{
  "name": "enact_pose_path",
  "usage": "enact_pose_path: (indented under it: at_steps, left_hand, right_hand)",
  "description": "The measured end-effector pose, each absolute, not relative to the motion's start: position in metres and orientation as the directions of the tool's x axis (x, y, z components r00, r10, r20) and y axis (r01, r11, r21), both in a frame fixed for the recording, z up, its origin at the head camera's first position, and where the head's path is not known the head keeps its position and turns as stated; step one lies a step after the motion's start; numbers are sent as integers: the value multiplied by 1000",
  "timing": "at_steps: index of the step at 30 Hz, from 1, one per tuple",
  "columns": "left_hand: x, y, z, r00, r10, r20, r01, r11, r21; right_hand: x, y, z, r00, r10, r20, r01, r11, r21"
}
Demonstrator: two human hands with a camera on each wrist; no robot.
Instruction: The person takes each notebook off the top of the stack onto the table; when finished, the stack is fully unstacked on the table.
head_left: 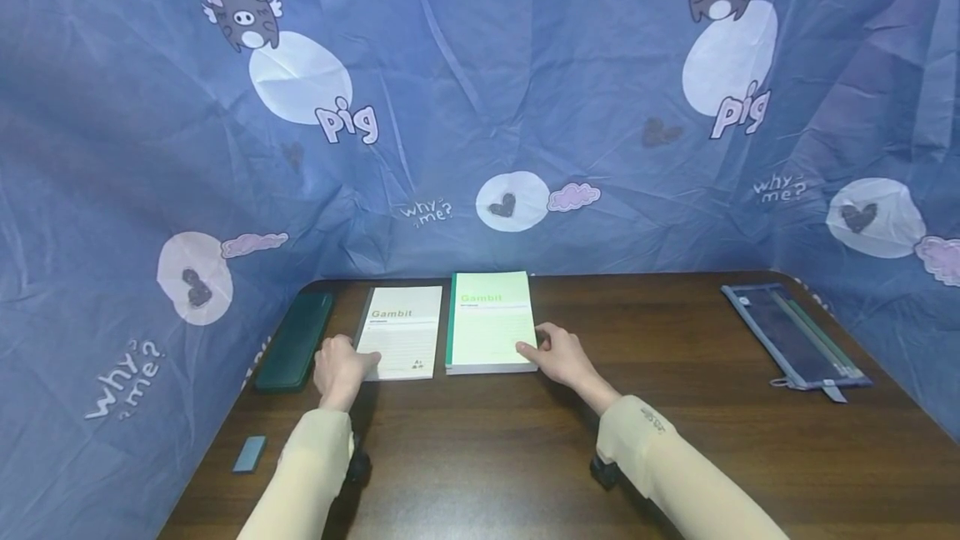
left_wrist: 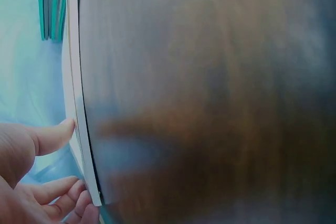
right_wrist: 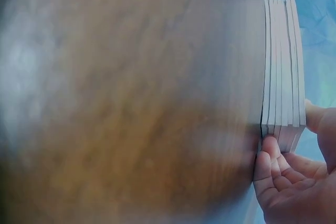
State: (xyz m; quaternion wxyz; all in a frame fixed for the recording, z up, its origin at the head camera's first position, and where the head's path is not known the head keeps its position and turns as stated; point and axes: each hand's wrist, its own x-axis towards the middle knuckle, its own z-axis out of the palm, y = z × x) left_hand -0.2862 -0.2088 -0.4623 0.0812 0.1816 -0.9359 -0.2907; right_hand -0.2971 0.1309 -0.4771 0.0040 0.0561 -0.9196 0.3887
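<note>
A white "Gambit" notebook (head_left: pixel 401 336) with a dark spine lies on the table at centre left. My left hand (head_left: pixel 341 365) holds its left side, thumb (left_wrist: pixel 55 137) over the cover and fingers bent against the edge. Just right of it is a thick stack of notebooks (head_left: pixel 489 323), the top one pale green with a green spine. At that stack's right edge, my right hand (head_left: pixel 562 354) grips with the thumb on the top cover and the fingers (right_wrist: pixel 270 163) curled low against the side. Several page edges (right_wrist: pixel 283 61) show in the right wrist view.
A dark green case (head_left: pixel 295 342) lies left of my left hand, with a small blue block (head_left: pixel 249 454) nearer to me. On the far right is a blue-edged zip pouch (head_left: pixel 798 336). A blue printed curtain (head_left: pixel 450 107) surrounds the brown wooden table (head_left: pixel 480 457) at the back and sides.
</note>
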Motion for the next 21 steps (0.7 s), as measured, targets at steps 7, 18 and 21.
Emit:
enact_pose_path:
  at_steps: [7, 18, 21]
  left_hand:
    - [-295, -194, -452, -922, -373, 104, -224, 733, 642]
    - [-308, -144, -446, -980, -174, -95, -169, 479, 861]
    - [-308, -134, -450, -982, -142, -122, -175, 469, 866]
  right_hand:
    - [-301, 134, -475, -996, -83, 11, -63, 662, -747]
    - [-310, 133, -469, -998, 3, -56, 49, 543, -838]
    - [-311, 130, -467, -998, 10, -56, 53, 538, -841]
